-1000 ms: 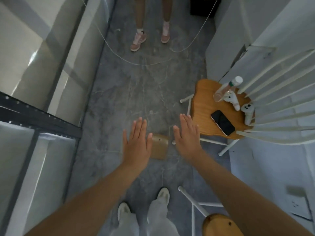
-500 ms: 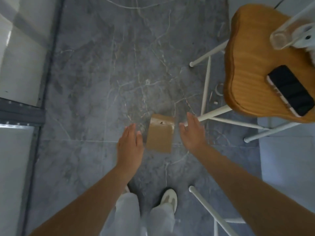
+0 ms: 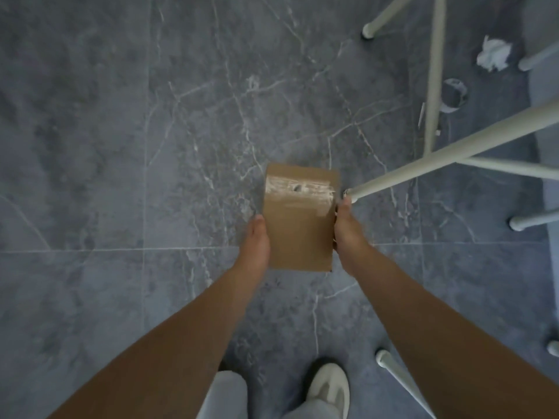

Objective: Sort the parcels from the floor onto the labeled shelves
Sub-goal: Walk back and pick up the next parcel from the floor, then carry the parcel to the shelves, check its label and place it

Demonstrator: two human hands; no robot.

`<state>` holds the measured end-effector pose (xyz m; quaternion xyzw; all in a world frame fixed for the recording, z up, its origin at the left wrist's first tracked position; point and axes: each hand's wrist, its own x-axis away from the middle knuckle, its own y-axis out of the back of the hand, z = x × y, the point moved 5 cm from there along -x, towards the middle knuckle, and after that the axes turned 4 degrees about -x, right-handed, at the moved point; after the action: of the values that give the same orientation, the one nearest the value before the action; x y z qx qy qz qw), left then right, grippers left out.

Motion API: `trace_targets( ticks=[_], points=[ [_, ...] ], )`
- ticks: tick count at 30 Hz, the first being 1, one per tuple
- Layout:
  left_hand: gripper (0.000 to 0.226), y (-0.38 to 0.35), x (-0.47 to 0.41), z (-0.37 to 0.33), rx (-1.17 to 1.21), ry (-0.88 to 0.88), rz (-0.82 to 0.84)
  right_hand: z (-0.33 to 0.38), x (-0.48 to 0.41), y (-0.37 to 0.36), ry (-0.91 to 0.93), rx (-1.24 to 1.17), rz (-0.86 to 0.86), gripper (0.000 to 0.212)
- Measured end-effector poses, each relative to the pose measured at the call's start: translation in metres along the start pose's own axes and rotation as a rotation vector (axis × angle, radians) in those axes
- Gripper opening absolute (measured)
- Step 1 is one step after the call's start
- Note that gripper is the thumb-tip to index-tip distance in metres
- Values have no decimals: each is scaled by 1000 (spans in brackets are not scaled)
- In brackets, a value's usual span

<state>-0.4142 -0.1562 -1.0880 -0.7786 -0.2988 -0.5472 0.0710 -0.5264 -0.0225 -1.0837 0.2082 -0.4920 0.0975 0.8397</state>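
Note:
A small brown cardboard parcel (image 3: pixel 298 225) with a strip of clear tape near its far end lies on the grey marble floor (image 3: pixel 121 146), in the middle of the head view. My left hand (image 3: pixel 255 246) grips its left side and my right hand (image 3: pixel 348 237) grips its right side. The thumbs lie along the top edges, and the fingers are hidden down the sides. No shelves are in view.
A white chair leg (image 3: pixel 453 149) slants down to the floor right beside my right hand. More white legs stand at the right and lower right (image 3: pixel 399 379). Crumpled paper (image 3: pixel 494 54) and a tape ring (image 3: pixel 453 95) lie under the chair. My shoe (image 3: pixel 328 385) is below.
I have bent down much closer to the floor. Both hands, open and apart from the parcel before, have come in onto its two sides.

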Motion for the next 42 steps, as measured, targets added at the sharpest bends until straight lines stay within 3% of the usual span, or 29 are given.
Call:
trace_targets(
  ticks=[8, 17, 21, 24, 27, 35, 42],
  points=[
    [62, 35, 51, -2, 65, 103, -7, 20, 67, -11, -12, 24, 104, 66],
    [59, 135, 200, -88, 258, 15, -116, 123, 220, -30, 96, 89, 242, 65],
    [85, 187, 254, -114, 330, -55, -160, 186, 301, -31, 196, 173, 318, 60],
    [60, 211, 330, -154, 330, -74, -106, 226, 358, -24, 295, 304, 355, 61],
    [59, 228, 388, -179, 279, -150, -59, 263, 426, -6, 384, 370, 373, 59],
    [59, 288, 555, -241, 334, -309, -231, 353, 615, 37, 643, 505, 520, 51],
    [52, 330, 697, -249, 432, -467, -401, 389, 734, 56, 804, 572, 600, 48]
  ],
)
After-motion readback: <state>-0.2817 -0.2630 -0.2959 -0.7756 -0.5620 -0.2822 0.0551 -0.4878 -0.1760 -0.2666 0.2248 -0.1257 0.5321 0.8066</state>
